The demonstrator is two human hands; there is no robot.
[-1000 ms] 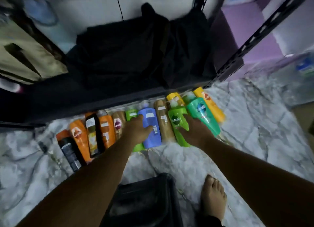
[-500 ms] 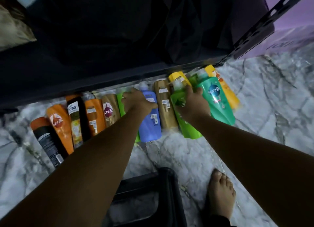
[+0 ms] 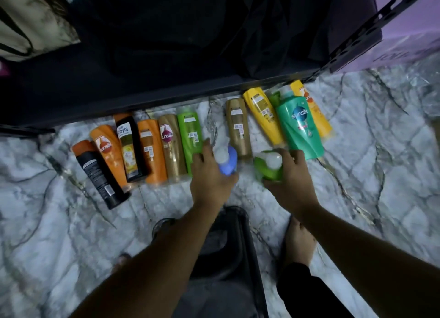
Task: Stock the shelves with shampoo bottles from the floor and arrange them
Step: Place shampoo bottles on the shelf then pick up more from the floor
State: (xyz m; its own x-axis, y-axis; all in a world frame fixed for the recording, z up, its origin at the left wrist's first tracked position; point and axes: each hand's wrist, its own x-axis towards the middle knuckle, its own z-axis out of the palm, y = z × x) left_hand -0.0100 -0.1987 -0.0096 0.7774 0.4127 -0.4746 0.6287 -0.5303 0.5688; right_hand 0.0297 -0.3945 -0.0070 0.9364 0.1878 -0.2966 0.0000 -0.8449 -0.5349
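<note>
My left hand (image 3: 210, 178) grips a blue shampoo bottle (image 3: 229, 160), lifted off the floor with its white cap toward me. My right hand (image 3: 291, 178) grips a light green bottle (image 3: 267, 166), also raised cap-up. Several more bottles lie in a row on the marble floor along the shelf edge: a black one (image 3: 100, 174), orange ones (image 3: 108, 151), a green one (image 3: 190, 134), a gold one (image 3: 238, 127), a yellow one (image 3: 263, 114) and a teal Sunsilk bottle (image 3: 301, 127). The dark bottom shelf (image 3: 142, 79) runs just behind them.
Dark cloth (image 3: 238, 31) is piled on the shelf. A black slotted shelf post (image 3: 371, 24) slants at the upper right beside a purple box (image 3: 409, 31). A black bin (image 3: 226, 246) sits between my arms, and my bare foot (image 3: 298, 241) rests on the floor.
Both hands have lifted their bottles out of the row and drawn them toward me, leaving two gaps. The view has tipped further down toward the floor.
</note>
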